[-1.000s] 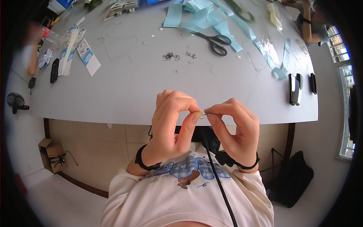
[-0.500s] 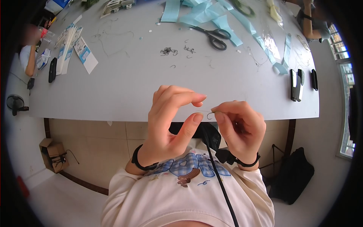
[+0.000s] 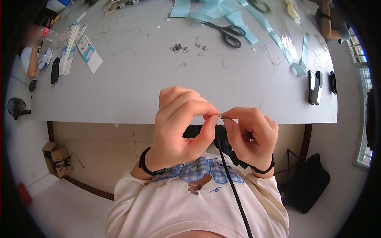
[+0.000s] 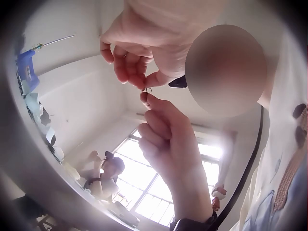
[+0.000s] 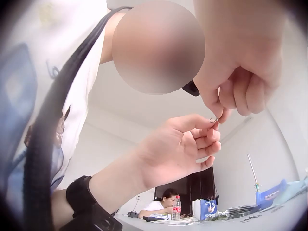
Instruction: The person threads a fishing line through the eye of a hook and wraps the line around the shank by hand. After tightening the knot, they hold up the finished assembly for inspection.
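Above the table's front edge, my left hand [image 3: 182,123] and right hand [image 3: 254,137] meet fingertip to fingertip. A small dark fishing hook [image 5: 212,120] shows between them, its bend sticking out beside the left thumb. My right thumb and index finger pinch the hook, the other fingers curled in. With thumb and index finger my left hand pinches fine line at the hook, mostly hidden by the fingertips; its other fingers are loosely bent. In the left wrist view the hook [image 4: 148,89] stands between both hands. A thin strand of line [image 3: 261,102] rises behind the right hand.
A pile of dark hooks [image 3: 179,48] lies on the table [image 3: 131,95]. Beyond are black scissors [image 3: 230,35] and blue ribbon strips [image 3: 243,27]. Printed cards [image 3: 89,55] lie at left, a stapler [image 3: 315,88] at right. Other people sit at the far sides.
Half a second ago my left thumb and index finger were apart, with the hook and line in my right fingers. Now the left fingertips have closed at the hook.
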The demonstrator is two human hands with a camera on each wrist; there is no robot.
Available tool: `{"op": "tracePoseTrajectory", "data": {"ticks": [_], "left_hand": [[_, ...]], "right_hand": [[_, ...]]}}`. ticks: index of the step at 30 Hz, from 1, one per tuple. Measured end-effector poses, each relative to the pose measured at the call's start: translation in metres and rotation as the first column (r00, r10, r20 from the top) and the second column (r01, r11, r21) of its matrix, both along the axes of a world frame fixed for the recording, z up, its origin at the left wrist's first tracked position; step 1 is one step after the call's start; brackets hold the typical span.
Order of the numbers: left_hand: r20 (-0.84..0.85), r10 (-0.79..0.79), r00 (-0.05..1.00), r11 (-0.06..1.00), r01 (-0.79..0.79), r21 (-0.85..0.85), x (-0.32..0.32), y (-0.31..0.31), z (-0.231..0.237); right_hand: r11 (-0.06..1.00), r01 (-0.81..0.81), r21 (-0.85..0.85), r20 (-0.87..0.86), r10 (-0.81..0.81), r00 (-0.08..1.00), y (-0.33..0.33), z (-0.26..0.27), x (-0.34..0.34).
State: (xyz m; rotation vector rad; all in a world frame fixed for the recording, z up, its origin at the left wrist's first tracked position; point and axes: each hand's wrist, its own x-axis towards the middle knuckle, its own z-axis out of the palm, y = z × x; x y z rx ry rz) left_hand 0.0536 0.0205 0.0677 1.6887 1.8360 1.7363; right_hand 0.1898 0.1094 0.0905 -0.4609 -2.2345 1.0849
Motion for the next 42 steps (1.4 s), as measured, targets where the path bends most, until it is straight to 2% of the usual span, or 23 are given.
{"op": "tracePoseTrajectory", "data": {"ticks": [2, 8, 13, 18, 21, 24, 25, 27, 31, 33, 37, 40, 42], "left_hand": [[-0.082, 0.033, 0.996, 0.998, -0.027, 0.064, -0.001, 0.001, -0.001], [-0.158, 0.069, 0.985, 0.990, -0.049, 0.130, 0.001, 0.001, -0.002], [-0.185, 0.090, 0.979, 0.984, -0.058, 0.171, 0.001, 0.002, -0.003], [-0.175, 0.123, 0.977, 0.971, -0.082, 0.225, 0.002, 0.001, -0.005], [-0.146, 0.090, 0.985, 0.985, -0.066, 0.161, 0.000, -0.003, -0.002], [0.230, -0.040, 0.972, 0.999, 0.043, -0.006, -0.001, -0.008, 0.008], [0.232, -0.039, 0.972, 0.999, 0.042, -0.009, -0.004, -0.009, 0.007], [0.022, -0.157, 0.987, 0.986, 0.158, -0.061, -0.011, -0.012, 0.005], [0.001, -0.183, 0.983, 0.981, 0.182, -0.064, -0.010, -0.010, 0.005], [-0.016, -0.148, 0.989, 0.989, 0.148, -0.009, -0.008, -0.009, 0.001], [0.055, -0.094, 0.994, 0.995, 0.095, -0.030, -0.003, -0.007, 0.008], [-0.039, -0.051, 0.998, 0.998, 0.052, 0.019, -0.004, -0.006, 0.005], [-0.211, -0.011, 0.978, 0.997, 0.028, 0.078, -0.006, -0.007, 0.003]], "right_hand": [[0.999, -0.020, 0.049, 0.025, 0.018, 1.000, 0.000, -0.001, 0.001], [0.995, -0.020, 0.098, -0.077, 0.027, 0.997, -0.001, -0.006, -0.001], [0.988, -0.026, 0.151, -0.187, 0.054, 0.981, -0.002, -0.011, -0.002], [0.985, -0.006, 0.174, -0.199, 0.042, 0.979, -0.004, -0.011, -0.002], [0.983, 0.016, 0.183, -0.217, 0.024, 0.976, -0.005, -0.012, -0.003], [0.988, 0.037, 0.152, -0.243, 0.001, 0.970, -0.005, -0.013, -0.004], [0.991, 0.037, 0.127, -0.248, -0.005, 0.969, -0.005, -0.014, -0.004], [0.991, 0.036, 0.125, -0.241, -0.005, 0.970, -0.006, -0.013, -0.003], [0.991, 0.034, 0.130, -0.238, -0.002, 0.971, -0.007, -0.014, -0.004], [0.991, 0.029, 0.128, -0.232, 0.002, 0.973, -0.007, -0.014, -0.003], [0.997, 0.021, 0.080, -0.213, -0.003, 0.977, -0.008, -0.012, -0.003], [0.999, 0.011, 0.033, -0.212, -0.004, 0.977, -0.008, -0.013, -0.001], [1.000, 0.001, 0.019, -0.209, 0.003, 0.978, -0.007, -0.012, 0.000]]}}
